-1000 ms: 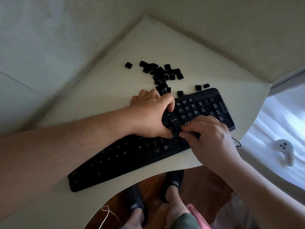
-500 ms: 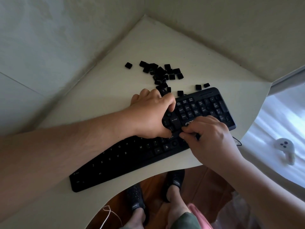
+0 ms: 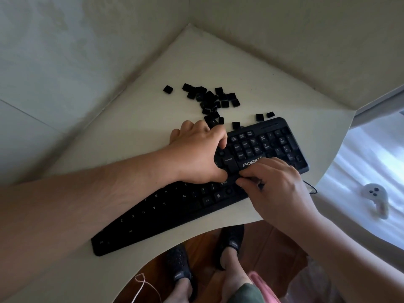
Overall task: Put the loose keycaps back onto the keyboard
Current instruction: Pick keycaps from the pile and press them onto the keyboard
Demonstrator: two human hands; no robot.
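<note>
Working over 1 black keyboard [image 3: 166,215] on the desk [image 3: 251,68]: 2 hands. Left hand [image 3: 196,152] curled over the keys by Enter, index & thumb pressing down. Right hand [image 3: 275,184] fingertips pinched at the Shift row; what's held, can't tell. Loose keycaps [image 3: 209,99], approx 25, lie just behind the keyboard.

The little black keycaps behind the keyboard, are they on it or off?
Off. The pile of small black plastic keycaps lies loose on the cream table, behind the long black plastic keyboard, not fitted to it.
</note>
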